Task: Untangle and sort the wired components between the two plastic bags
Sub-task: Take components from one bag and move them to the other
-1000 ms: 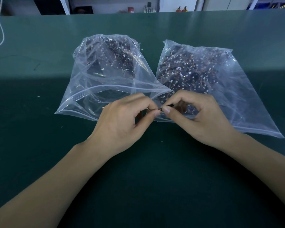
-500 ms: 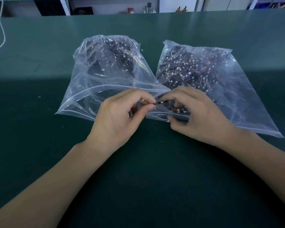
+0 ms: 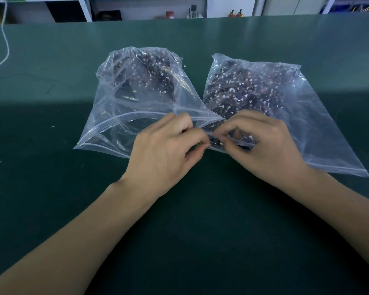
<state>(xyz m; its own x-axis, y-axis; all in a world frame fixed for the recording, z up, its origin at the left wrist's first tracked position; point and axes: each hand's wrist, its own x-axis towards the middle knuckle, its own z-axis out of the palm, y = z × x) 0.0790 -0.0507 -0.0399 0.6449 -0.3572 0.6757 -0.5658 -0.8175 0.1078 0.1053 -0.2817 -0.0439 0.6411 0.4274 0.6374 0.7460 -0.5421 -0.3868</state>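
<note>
Hands [image 3: 217, 145] pinching wired component [image 3: 215, 142] — btwn bags [image 3: 328, 128]

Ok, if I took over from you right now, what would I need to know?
Left hand: fingers pinch one end of a small wired component.
Right hand: fingers pinch the other end of it, at the right bag's mouth.
Left bag: open, on the green table, with a smaller pile of components at the back.
Right bag: lies beside it, fuller.
Done: some pieces seem to be sorted into the left bag.
Left: probably free this piece, put it in its bag, then continue through the pile.
</note>
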